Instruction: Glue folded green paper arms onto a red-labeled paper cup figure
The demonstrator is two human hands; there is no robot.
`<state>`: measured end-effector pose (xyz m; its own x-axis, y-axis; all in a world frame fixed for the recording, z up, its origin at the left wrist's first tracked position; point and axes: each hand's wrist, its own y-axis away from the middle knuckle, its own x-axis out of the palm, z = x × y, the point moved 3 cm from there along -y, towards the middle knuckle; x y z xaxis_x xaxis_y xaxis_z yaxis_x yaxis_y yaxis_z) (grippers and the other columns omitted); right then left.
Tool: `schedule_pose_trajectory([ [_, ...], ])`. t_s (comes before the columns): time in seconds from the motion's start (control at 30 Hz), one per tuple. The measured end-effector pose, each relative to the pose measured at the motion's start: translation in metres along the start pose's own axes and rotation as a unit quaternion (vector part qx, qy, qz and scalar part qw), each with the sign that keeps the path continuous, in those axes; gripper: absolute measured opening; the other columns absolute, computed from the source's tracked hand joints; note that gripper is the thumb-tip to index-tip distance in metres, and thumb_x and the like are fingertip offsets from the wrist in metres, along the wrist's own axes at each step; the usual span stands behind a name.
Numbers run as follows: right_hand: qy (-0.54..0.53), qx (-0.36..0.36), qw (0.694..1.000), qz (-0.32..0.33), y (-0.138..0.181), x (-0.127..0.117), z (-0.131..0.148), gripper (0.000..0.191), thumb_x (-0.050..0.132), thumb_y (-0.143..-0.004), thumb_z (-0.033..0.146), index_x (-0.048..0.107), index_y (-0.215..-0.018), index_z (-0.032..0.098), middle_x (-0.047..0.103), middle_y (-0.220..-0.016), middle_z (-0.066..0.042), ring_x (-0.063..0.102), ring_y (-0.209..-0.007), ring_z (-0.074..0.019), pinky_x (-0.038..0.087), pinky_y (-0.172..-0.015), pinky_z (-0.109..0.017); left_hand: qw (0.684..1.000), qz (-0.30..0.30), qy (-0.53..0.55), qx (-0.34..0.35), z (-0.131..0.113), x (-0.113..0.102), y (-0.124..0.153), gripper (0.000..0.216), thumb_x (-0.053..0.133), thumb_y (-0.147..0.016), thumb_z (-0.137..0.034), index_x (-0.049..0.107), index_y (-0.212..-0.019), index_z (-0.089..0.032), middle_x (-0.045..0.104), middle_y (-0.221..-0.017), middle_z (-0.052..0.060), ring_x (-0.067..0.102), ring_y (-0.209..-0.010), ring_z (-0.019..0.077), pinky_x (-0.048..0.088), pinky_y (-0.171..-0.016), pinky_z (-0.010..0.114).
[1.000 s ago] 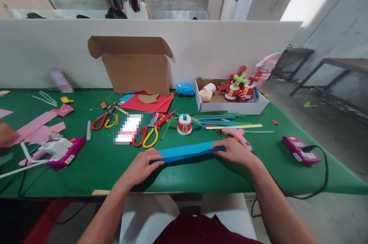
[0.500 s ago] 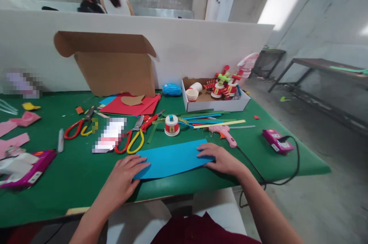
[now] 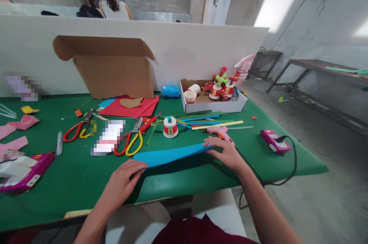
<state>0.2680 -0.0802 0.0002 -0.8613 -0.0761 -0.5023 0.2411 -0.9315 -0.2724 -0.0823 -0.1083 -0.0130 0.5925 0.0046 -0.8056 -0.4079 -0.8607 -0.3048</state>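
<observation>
A sheet of blue paper (image 3: 172,154) stretches between my two hands, its near edge lifted off the green table. My left hand (image 3: 128,175) pinches its left end, fingers on top and thumb beneath. At the right end my right hand (image 3: 222,152) grips the paper's corner between thumb and fingers. Just beyond the sheet stands an upside-down red and white paper cup (image 3: 170,127), with a small blue piece on top and folded paper arms at its sides. A pink glue gun (image 3: 221,133) lies close behind my right hand. Red and yellow scissors (image 3: 132,138) rest beyond my left hand.
A white box (image 3: 214,106) holding cups and paper figures stands at the back right. Paper strips (image 3: 208,118) lie before it. An open cardboard box (image 3: 112,77), red paper (image 3: 123,107) and more scissors (image 3: 79,129) are on the left. A corded purple box (image 3: 275,142) sits right.
Both hands have closed on the blue paper. Its near edge has come up from the table, so the sheet now shows as a narrower, tilted band.
</observation>
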Motion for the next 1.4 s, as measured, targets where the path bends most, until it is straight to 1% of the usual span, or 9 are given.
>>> schedule_pose_trajectory([
  [0.1, -0.039, 0.025, 0.999, 0.01, -0.005, 0.006, 0.016, 0.016, 0.067, -0.079, 0.035, 0.073, -0.085, 0.021, 0.074, -0.091, -0.006, 0.065, -0.108, -0.0271, 0.043, -0.105, -0.049, 0.999, 0.044, -0.02, -0.02, -0.02, -0.004, -0.007, 0.029, 0.053, -0.087, -0.038, 0.072, -0.104, -0.024, 0.074, -0.1, 0.006, 0.067, -0.09, 0.0223, 0.053, -0.082, 0.035],
  [0.23, -0.079, -0.057, 0.994, 0.044, -0.016, 0.025, 0.056, 0.012, 0.067, -0.081, 0.032, 0.072, -0.081, 0.021, 0.073, -0.083, -0.003, 0.068, -0.09, -0.0201, 0.041, -0.106, -0.045, 0.999, 0.04, 0.016, -0.015, -0.062, -0.003, -0.022, 0.038, 0.063, -0.08, -0.042, 0.068, -0.113, -0.024, 0.072, -0.107, 0.008, 0.064, -0.096, 0.0247, 0.051, -0.084, 0.037],
  [0.33, -0.105, -0.105, 0.987, 0.063, -0.032, 0.042, 0.08, 0.01, 0.068, -0.081, 0.03, 0.072, -0.083, 0.021, 0.072, -0.081, -0.001, 0.066, -0.081, -0.0165, 0.044, -0.101, -0.041, 0.995, 0.025, 0.089, -0.04, -0.077, 0.003, -0.034, 0.027, 0.053, -0.084, -0.039, 0.072, -0.094, -0.022, 0.073, -0.09, 0.006, 0.065, -0.082, 0.0211, 0.051, -0.075, 0.031],
  [0.53, -0.34, 0.003, 0.94, 0.031, -0.073, 0.079, 0.066, 0.048, 0.078, -0.067, 0.039, 0.063, -0.11, 0.024, 0.067, -0.094, -0.001, 0.059, -0.077, -0.0131, 0.048, -0.071, -0.025, 0.932, -0.08, 0.265, -0.234, -0.05, 0.01, -0.044, 0.04, 0.06, -0.073, -0.054, 0.072, -0.084, -0.017, 0.075, -0.079, 0.006, 0.067, -0.076, 0.0238, 0.054, -0.071, 0.03],
  [0.7, -0.43, 0.074, 0.9, 0.003, -0.08, 0.106, 0.04, 0.043, 0.082, -0.061, 0.041, 0.063, -0.095, 0.022, 0.063, -0.078, 0.002, 0.047, -0.058, -0.0076, 0.036, -0.055, -0.02, 0.897, -0.09, 0.33, -0.279, -0.038, 0.013, -0.041, 0.046, 0.068, -0.064, -0.057, 0.074, -0.086, -0.017, 0.076, -0.085, 0.007, 0.068, -0.086, 0.0278, 0.056, -0.078, 0.034],
  [1.03, -0.437, 0.109, 0.892, 0.035, -0.066, 0.112, 0.033, 0.053, 0.085, -0.057, 0.044, 0.061, -0.099, 0.021, 0.066, -0.075, 0.002, 0.058, -0.068, -0.0117, 0.046, -0.069, -0.025, 0.82, -0.118, 0.449, -0.335, -0.017, 0.033, -0.046, 0.055, 0.075, -0.06, -0.057, 0.071, -0.093, -0.014, 0.074, -0.082, 0.007, 0.067, -0.077, 0.0248, 0.057, -0.072, 0.035],
  [1.13, -0.422, 0.115, 0.895, 0.081, -0.066, 0.118, 0.033, 0.052, 0.084, -0.056, 0.049, 0.064, -0.093, 0.018, 0.068, -0.082, 0.0, 0.061, -0.074, -0.0141, 0.048, -0.075, -0.029, 0.829, -0.129, 0.438, -0.322, -0.017, 0.034, -0.046, 0.053, 0.075, -0.06, -0.058, 0.069, -0.09, -0.015, 0.073, -0.082, 0.006, 0.066, -0.077, 0.0237, 0.056, -0.069, 0.033],
  [1.27, -0.37, 0.106, 0.919, 0.084, -0.066, 0.121, 0.03, 0.05, 0.077, -0.06, 0.058, 0.065, -0.084, 0.016, 0.062, -0.073, 0.001, 0.054, -0.064, -0.0115, 0.043, -0.064, -0.025, 0.872, -0.157, 0.366, -0.285, -0.026, 0.024, -0.047, 0.047, 0.07, -0.063, -0.061, 0.064, -0.078, -0.017, 0.066, -0.07, 0.002, 0.06, -0.068, 0.0193, 0.052, -0.061, 0.028],
  [1.4, -0.343, 0.094, 0.934, 0.039, -0.067, 0.117, 0.028, 0.051, 0.075, -0.062, 0.061, 0.06, -0.084, 0.017, 0.052, -0.062, 0.005, 0.042, -0.055, -0.0081, 0.034, -0.054, -0.021, 0.892, -0.188, 0.298, -0.281, -0.032, 0.016, -0.048, 0.049, 0.066, -0.064, -0.063, 0.044, -0.058, -0.019, 0.04, -0.05, -0.006, 0.037, -0.048, 0.0098, 0.035, -0.045, 0.021],
])
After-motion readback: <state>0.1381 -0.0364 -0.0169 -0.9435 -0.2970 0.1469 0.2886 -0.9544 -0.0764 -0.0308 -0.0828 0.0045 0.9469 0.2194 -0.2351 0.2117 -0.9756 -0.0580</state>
